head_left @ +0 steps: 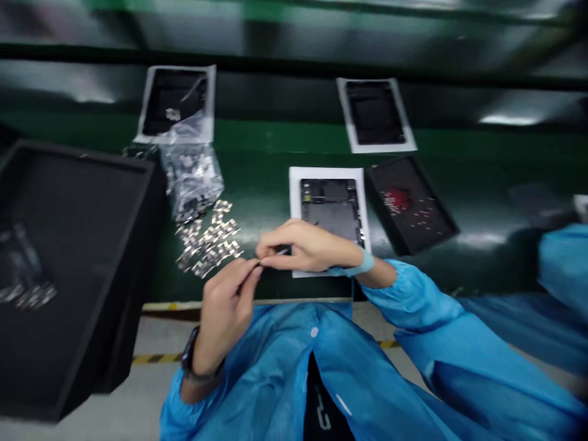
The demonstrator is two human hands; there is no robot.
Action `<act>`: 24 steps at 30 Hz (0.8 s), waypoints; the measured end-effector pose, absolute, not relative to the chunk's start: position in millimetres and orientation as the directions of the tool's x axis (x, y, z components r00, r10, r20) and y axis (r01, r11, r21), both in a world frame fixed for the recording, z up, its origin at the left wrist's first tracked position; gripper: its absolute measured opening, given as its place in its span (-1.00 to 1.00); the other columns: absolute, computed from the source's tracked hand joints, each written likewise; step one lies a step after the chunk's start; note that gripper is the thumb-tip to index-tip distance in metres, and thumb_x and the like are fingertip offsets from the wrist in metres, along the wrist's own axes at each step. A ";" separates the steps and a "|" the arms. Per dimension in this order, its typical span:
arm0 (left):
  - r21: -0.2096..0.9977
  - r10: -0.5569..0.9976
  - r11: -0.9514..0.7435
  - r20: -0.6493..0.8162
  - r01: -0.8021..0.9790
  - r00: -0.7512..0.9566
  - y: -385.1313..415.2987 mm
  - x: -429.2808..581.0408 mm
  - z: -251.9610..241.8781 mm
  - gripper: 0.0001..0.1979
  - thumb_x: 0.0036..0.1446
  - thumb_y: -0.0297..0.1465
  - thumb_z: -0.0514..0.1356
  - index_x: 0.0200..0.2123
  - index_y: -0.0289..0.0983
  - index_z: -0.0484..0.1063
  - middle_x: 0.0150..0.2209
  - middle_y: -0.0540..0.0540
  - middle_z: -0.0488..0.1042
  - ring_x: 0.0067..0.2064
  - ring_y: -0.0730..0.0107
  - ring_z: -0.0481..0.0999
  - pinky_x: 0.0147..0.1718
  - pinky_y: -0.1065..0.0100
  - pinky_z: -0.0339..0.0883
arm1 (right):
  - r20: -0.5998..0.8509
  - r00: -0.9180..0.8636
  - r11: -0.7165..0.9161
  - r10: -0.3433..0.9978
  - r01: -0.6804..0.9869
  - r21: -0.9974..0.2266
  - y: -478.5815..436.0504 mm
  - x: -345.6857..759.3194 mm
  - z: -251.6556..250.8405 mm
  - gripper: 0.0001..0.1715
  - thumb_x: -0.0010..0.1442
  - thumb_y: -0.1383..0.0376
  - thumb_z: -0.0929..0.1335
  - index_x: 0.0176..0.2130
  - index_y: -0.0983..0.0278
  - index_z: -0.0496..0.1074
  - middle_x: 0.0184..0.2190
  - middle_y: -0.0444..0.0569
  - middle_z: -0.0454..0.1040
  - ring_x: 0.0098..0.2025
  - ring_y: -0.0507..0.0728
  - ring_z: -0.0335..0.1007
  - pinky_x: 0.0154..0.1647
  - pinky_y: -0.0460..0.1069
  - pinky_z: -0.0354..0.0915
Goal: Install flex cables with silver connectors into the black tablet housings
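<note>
Blue smock (pixel 275 373) fills our six o'clock. What are our hands doing?

— Our left hand (pixel 225 312) and right hand (pixel 307 248) meet mid-view, their fingers (pixel 245 275) clenched in a pinch on a slim metal tool (pixel 280 252). We cannot tell whether its tip holds anything.

— What's near them?

— At one o'clock, a dark device panel (pixel 331 208) lies on a white sheet (pixel 328 173), with our right hand over the sheet's lower edge. A black tray of red bits (pixel 408 205) sits beside it at two o'clock.

— And on our left?

— Loose metal clips (pixel 206 239) spread at ten o'clock, touching a clear plastic bag (pixel 190 180). A black bin (pixel 78 245) stands at nine o'clock.
</note>
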State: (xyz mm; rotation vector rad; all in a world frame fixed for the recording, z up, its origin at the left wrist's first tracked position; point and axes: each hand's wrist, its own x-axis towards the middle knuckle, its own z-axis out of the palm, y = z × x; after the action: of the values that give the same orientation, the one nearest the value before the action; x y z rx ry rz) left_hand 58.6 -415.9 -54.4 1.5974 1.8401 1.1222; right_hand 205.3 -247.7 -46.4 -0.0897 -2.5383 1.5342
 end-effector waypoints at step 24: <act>0.945 0.963 0.261 -0.240 0.197 -0.123 -375.0 29.1 -52.3 -0.69 0.18 -0.14 0.34 -0.16 -0.24 0.67 -0.28 -0.18 0.67 -0.30 0.17 0.65 -0.35 0.29 0.56 | -0.041 -0.523 0.382 0.852 0.672 -0.635 -114.9 455.0 -79.8 -0.77 0.15 0.24 0.47 -0.17 0.28 0.63 -0.39 -0.07 0.51 -0.36 0.06 0.27 -0.28 -0.01 0.17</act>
State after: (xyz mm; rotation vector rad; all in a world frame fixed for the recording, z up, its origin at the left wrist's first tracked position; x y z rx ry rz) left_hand 29.1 -375.0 -52.3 1.1174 1.5472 0.9764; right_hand 455.0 -114.9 -79.8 -1.3394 -2.3527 0.8742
